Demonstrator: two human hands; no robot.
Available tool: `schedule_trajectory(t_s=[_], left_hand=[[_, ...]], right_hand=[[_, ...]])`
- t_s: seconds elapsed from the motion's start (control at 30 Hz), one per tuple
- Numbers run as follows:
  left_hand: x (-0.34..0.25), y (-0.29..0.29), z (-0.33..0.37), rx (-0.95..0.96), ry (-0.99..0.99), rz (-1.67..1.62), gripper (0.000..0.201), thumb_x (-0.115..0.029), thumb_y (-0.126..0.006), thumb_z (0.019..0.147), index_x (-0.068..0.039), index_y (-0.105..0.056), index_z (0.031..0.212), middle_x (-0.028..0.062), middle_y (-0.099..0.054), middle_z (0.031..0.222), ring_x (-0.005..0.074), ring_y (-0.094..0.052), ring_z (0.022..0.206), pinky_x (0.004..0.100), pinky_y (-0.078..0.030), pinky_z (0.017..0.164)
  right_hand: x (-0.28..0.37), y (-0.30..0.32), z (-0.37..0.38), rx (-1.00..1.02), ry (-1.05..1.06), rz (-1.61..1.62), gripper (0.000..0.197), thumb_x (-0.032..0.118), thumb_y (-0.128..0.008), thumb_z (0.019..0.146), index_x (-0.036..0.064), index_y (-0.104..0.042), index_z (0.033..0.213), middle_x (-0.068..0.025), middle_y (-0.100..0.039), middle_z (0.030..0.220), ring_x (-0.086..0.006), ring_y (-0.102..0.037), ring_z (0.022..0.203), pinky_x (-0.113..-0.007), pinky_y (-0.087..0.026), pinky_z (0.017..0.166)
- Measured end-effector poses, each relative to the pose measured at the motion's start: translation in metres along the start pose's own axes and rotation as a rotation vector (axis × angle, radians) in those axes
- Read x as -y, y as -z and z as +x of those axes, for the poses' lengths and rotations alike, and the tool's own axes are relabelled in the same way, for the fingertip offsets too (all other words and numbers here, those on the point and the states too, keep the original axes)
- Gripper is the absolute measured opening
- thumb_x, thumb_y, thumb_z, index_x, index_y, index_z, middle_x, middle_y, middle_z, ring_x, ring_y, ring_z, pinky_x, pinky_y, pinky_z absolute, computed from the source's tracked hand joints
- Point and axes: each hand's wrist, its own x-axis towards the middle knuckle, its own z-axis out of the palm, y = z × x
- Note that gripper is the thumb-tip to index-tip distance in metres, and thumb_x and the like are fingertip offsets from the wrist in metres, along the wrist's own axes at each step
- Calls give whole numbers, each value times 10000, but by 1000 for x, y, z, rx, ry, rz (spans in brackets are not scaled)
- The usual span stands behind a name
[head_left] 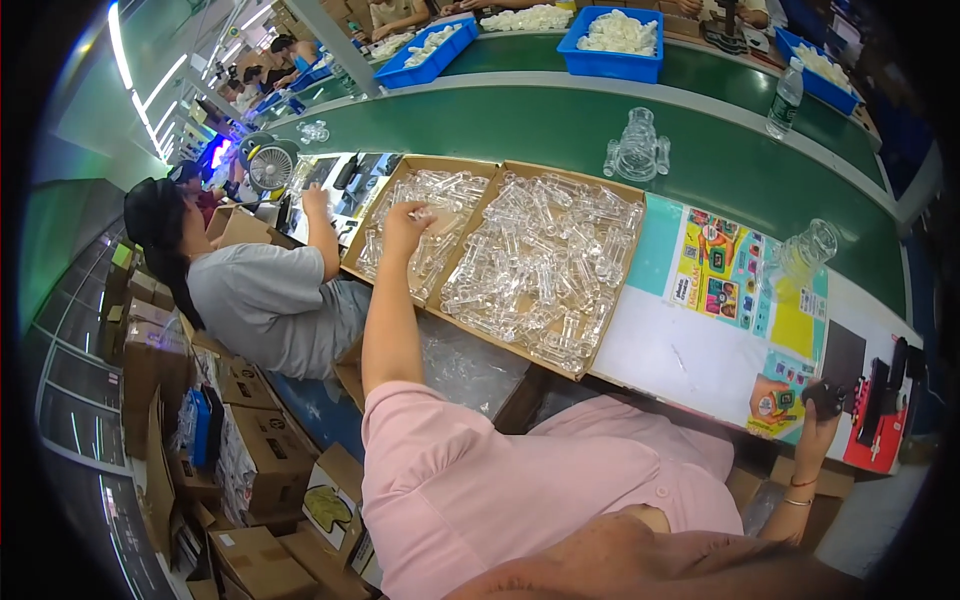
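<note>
Nearest the camera, a pink shirt (570, 470) was shown across the lower middle of the frame. The left hand (405, 228) was positioned left of centre, over the left cardboard tray (450, 161). Its fingers were drawn nearly together, and a small clear piece (425, 213) appeared to be pinched at the tips; its exact shape could not be told. At the lower right, a dark rounded object (828, 397) was grasped in the right hand (818, 428), with the fingers curled about it; their far side was hidden.

Clear plastic parts (545, 255) were heaped in the right cardboard tray (575, 178), at the centre; in the left tray, bare cardboard was exposed among similar parts. The step in hand was judged to be the handling of single clear pieces at the left tray. For the next move, a secure fingertip pinch and a lift clear of the neighbouring parts were judged to be required.

The trays were supported on a worktop (650, 350), beside a green surface (480, 125) on which a clear vessel (637, 150) was stood. Blue bins (613, 64) were placed along the top. A co-worker in grey (265, 305) was seated at the left, above stacked cartons (255, 435).
</note>
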Motion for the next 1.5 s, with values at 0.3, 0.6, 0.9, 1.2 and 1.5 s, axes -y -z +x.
schedule_trajectory(t_s=[0.3,0.6,0.9,1.2,1.5], left_hand=[[-208,19,-77,254,107,-1003,321,-15,-594,794,1,-560,1112,48,-591,861,103,-570,732,229,-477,660],[-326,-15,-172,634,41,-1491,281,37,-581,793,50,-532,1070,118,-583,1008,197,-616,853,282,-517,749],[-377,-25,-217,475,-224,-1351,353,111,-628,714,57,-536,1050,154,-563,1022,198,-609,869,279,-528,743],[-386,-20,-230,399,-274,-1377,392,139,-657,662,22,-570,1026,146,-567,1027,163,-577,890,257,-495,770],[-385,-21,-229,287,-395,-1248,407,114,-691,630,-9,-599,1006,108,-588,1014,93,-509,772,203,-400,643]], right_hand=[[65,-37,-1,146,124,21,401,48,-507,846,1,-355,1213,-91,-529,1041,-158,-532,926,-273,-424,819],[146,-52,14,-16,417,9,520,104,-742,655,10,-470,1088,-64,-524,964,-151,-511,880,-240,-386,830],[139,-59,37,88,344,1345,324,185,-593,828,43,-487,1100,-114,-554,1024,-215,-544,943,-314,-460,819],[171,-82,-7,-140,353,729,425,359,-568,819,-19,-474,989,-113,-496,901,-142,-531,741,-256,-486,602],[170,-79,-24,-73,542,311,436,360,-597,810,-32,-526,988,-113,-548,926,-180,-517,814,-287,-412,737]])
